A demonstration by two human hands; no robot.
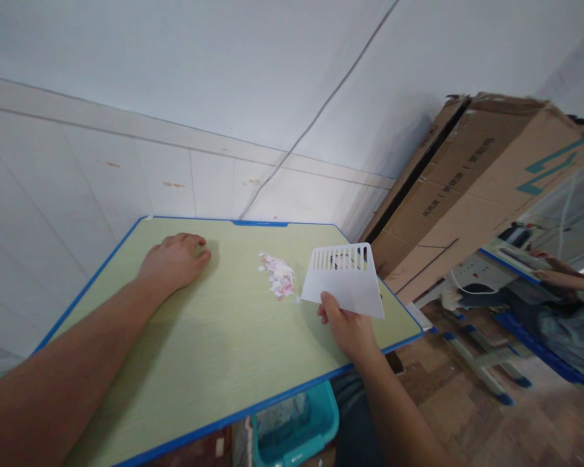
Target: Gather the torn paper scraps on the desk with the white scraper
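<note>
On the light green tabletop [214,324], my left hand [175,261] rests left of the middle. Its fingers are loosely curled, and nothing shows between thumb and forefinger; the palm side is hidden. My right hand [348,327] grips a white flat slotted plate [343,285] by its near edge, thumb on top. The plate is tilted above the right part of the table, its row of slots on the far side. Left of the plate lies a small heap of torn pink and white paper scraps [279,277], touched by neither hand.
A blue edge strip runs round the table. Below its front edge hangs a turquoise bin [296,428]. Large cardboard boxes [472,188] lean at the right against the white wall [185,65], where a grey cable [321,110] runs down. Another person [564,279] sits at a desk far right.
</note>
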